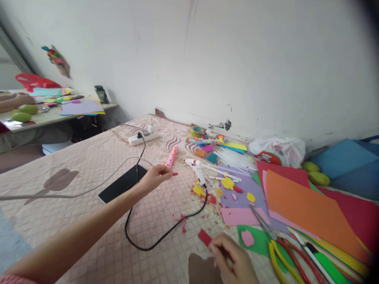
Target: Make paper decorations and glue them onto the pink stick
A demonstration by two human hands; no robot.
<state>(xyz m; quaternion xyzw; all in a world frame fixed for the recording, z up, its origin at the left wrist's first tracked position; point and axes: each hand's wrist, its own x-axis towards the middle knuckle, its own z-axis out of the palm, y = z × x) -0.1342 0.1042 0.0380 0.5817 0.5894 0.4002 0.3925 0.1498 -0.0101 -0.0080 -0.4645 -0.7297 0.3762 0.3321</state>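
Observation:
My left hand (156, 177) reaches over the middle of the table, fingers pinched on a small red piece (175, 174). Just beyond it lies a pink cone-like piece with dark dots (171, 157). Near the front edge of the view, my right hand (232, 258) has its fingers closed at the corner of a small red rectangle (204, 237). A white glue gun (197, 170) rests between and beyond the hands, beside yellow and red scraps (199, 191). Its black cord loops across the patterned cloth (97, 165).
Orange sheet (308, 209), scissors (266, 223) and red-handled pliers (296, 256) lie at right. A black flat object (122, 183) and power strip (143, 137) are at left. A person's hands (17, 100) rest on another table.

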